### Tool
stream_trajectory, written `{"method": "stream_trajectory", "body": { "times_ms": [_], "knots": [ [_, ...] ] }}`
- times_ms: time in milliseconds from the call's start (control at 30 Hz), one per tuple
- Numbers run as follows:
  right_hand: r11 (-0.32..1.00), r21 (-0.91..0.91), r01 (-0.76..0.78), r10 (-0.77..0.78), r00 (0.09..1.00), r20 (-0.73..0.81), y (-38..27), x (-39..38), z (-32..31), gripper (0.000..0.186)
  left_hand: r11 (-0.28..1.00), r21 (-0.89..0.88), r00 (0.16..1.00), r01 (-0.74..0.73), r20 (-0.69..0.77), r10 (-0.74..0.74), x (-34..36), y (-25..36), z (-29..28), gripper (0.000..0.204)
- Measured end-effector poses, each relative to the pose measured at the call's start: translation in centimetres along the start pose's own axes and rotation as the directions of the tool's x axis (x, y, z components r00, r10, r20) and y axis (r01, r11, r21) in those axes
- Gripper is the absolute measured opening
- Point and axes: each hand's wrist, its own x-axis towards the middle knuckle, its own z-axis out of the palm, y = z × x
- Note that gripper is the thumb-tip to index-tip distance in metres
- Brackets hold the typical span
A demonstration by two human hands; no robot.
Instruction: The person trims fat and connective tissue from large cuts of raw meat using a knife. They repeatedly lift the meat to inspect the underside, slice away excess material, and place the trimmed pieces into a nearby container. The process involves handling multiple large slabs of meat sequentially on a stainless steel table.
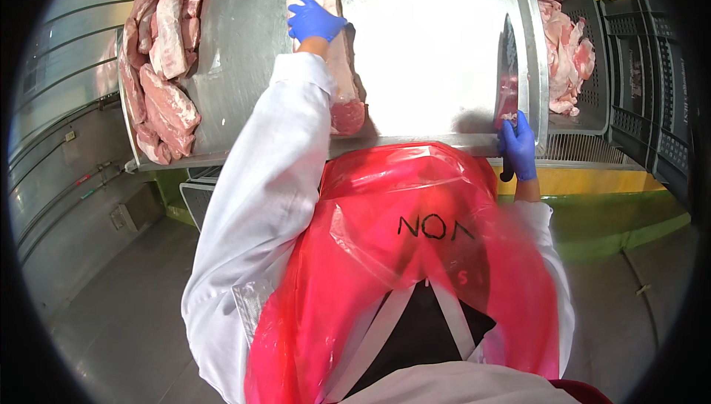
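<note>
My left hand [315, 19], in a blue glove, lies with fingers spread on a long pale slab of meat [341, 71]. Fat covers most of the slab's top, and its near end is bare and red. The slab runs away from me across a metal table [415, 48]. At the table's right edge, my right hand [520, 148], also gloved in blue, is wrapped round the dark handle of a knife [507, 71]. The blade points away from me, and reddish smears show near its base. The knife is well apart from the slab.
Several long cuts of meat [170, 34] are piled along the table's left side. To the right stands a grey crate [601, 71] with pale trimmings [569, 56] in it. Black crates [652, 78] stand farther right. A raised metal rim [529, 41] borders the table.
</note>
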Motion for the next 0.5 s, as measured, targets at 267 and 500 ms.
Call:
{"method": "stream_trajectory", "body": {
  "times_ms": [267,500],
  "knots": [
    [0.986,-0.144,0.084,-0.099,0.990,-0.097,-0.1,-2.3,-1.1,0.004,0.853,-0.468,0.970,-0.231,-0.043,0.240,9.3,-10.2,-0.1,0.090],
    [0.908,-0.347,0.235,-0.254,0.967,-0.009,-2.2,1.5,2.6,0.013,0.593,-0.733,0.901,-0.335,-0.064,0.430,10.1,-13.9,2.0,0.087]
  ]
}}
